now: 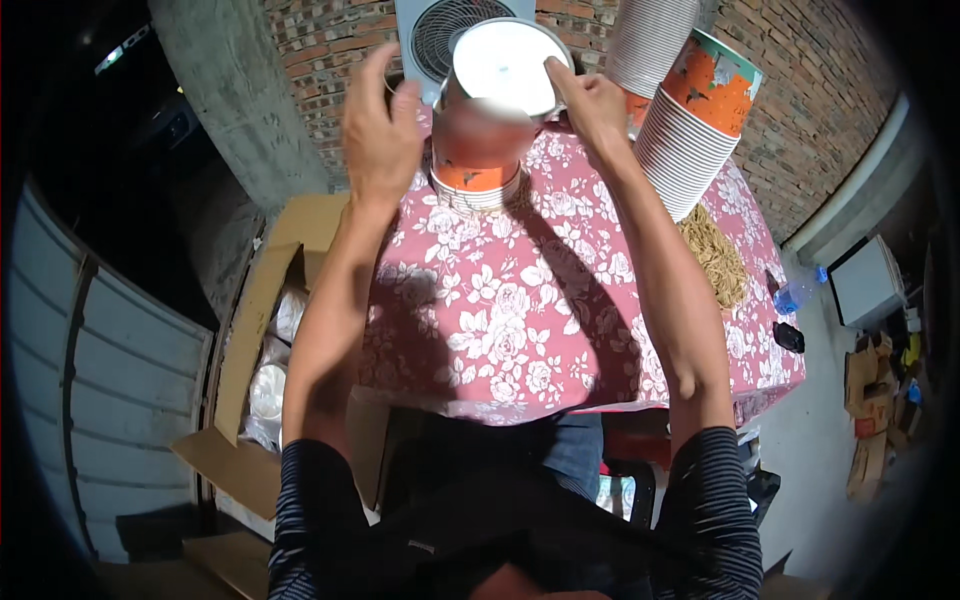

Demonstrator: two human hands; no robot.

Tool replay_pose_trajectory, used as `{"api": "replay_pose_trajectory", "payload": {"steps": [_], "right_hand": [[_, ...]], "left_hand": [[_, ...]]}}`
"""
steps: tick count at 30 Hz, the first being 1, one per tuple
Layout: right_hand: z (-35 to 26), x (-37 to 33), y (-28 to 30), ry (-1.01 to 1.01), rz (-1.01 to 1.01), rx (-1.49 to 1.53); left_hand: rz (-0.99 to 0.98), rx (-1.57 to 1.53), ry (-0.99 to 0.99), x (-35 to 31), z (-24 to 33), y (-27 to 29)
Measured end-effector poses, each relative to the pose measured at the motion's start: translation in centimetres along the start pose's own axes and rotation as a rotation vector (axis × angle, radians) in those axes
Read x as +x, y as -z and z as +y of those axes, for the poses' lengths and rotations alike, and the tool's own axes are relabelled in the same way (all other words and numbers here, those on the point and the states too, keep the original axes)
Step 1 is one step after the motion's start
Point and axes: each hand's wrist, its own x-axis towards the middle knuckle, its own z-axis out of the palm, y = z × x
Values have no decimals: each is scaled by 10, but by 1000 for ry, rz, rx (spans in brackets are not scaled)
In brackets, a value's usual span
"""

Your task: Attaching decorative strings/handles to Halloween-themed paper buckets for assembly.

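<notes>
At the far side of the table, my right hand (592, 105) grips the edge of a round white-topped paper tub (500, 60), fingers bent over its rim. Below it stands a short stack of orange and white paper tubs (478, 180), partly blurred; I cannot tell whether the upper tub rests on it. My left hand (383, 135) is raised to the left of the tubs, fingers apart and holding nothing. Beyond my right forearm rises a tall stack of nested paper tubs (690, 150), the top one orange with a green band.
Another tall white tub stack (650, 50) stands behind. Tan thin strands (712, 258) lie heaped on the flowered tablecloth (500, 320). A fan (440, 40) stands against the brick wall. An open cardboard box (240, 350) with plastic-wrapped things sits left; a small black object (788, 337) lies right.
</notes>
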Motion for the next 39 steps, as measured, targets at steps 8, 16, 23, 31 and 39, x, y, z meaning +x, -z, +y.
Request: {"api": "replay_pose_trajectory", "payload": {"steps": [8, 16, 23, 31, 39], "right_hand": [[31, 39, -46, -281, -238, 34], [-5, 78, 132, 1051, 843, -1122], [-19, 82, 222, 644, 345, -1168], [-29, 78, 207, 443, 311, -951], [0, 97, 221, 528, 353, -784]], "left_hand": [[-464, 246, -295, 8, -30, -70], [-530, 279, -277, -15, -46, -102], [-446, -110, -410, -43, 83, -178], [-291, -79, -517, -44, 138, -273], [-236, 16, -514, -50, 150, -292]]}}
